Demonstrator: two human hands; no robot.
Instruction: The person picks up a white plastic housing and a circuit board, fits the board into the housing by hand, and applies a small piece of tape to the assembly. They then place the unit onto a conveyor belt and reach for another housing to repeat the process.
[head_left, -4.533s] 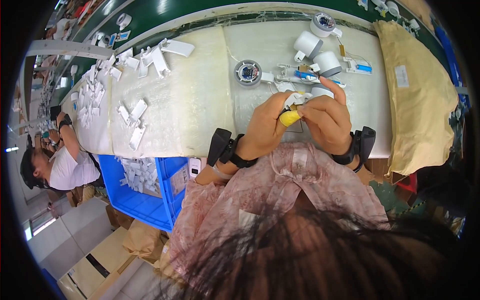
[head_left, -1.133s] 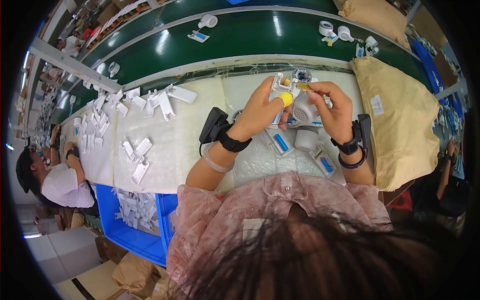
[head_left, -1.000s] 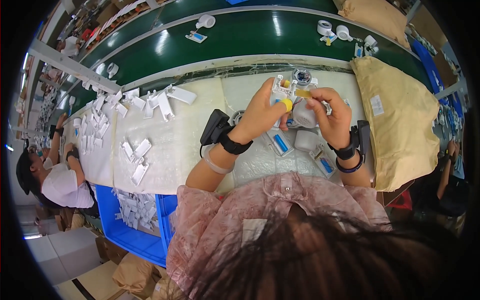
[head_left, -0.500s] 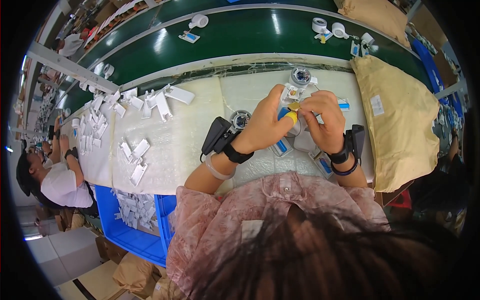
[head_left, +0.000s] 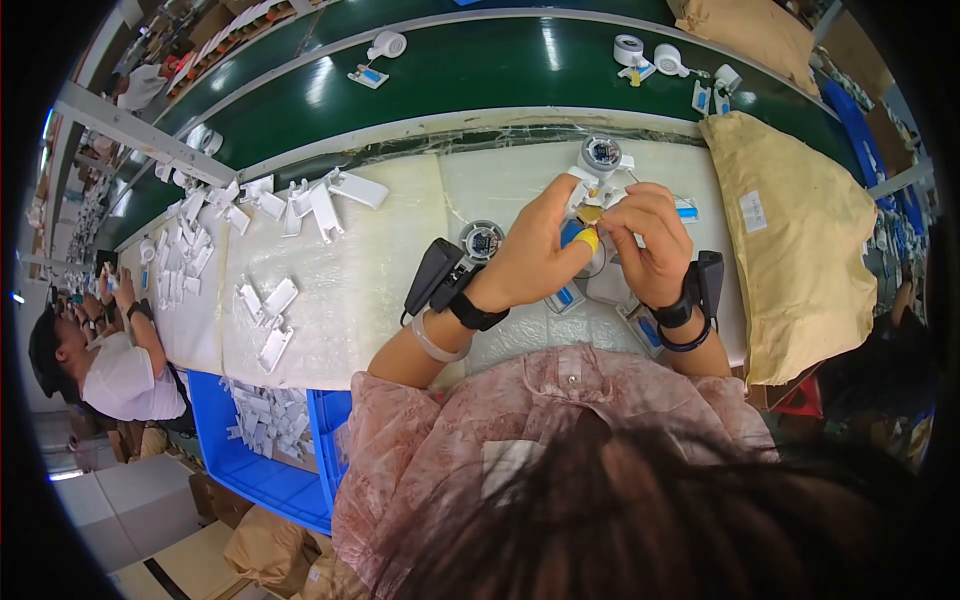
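Observation:
In the middle of the bench, my left hand (head_left: 530, 255) is closed on a white plastic housing with a blue battery (head_left: 571, 232) in it. Something yellow covers my left thumb tip, which presses beside a small gold-coloured plate (head_left: 590, 214). My right hand (head_left: 652, 240) pinches at that plate from the right, with thumb and fingertips together. Just beyond my fingers stands a round white unit with an exposed circuit board (head_left: 602, 152). A similar round unit (head_left: 482, 240) lies by my left wrist. White casings with blue batteries (head_left: 565, 297) lie under and around my hands, partly hidden.
White plastic pieces (head_left: 270, 300) lie scattered on the left, with a blue bin (head_left: 325, 430) of more below. A large tan sack (head_left: 795, 260) rests at right. Behind runs a green conveyor belt (head_left: 480, 75) carrying round units. A co-worker (head_left: 130, 370) sits far left.
The units on the belt have moved slightly left. My hands stay in place, with small finger shifts at the gold-coloured plate. The co-worker's hands have moved a little.

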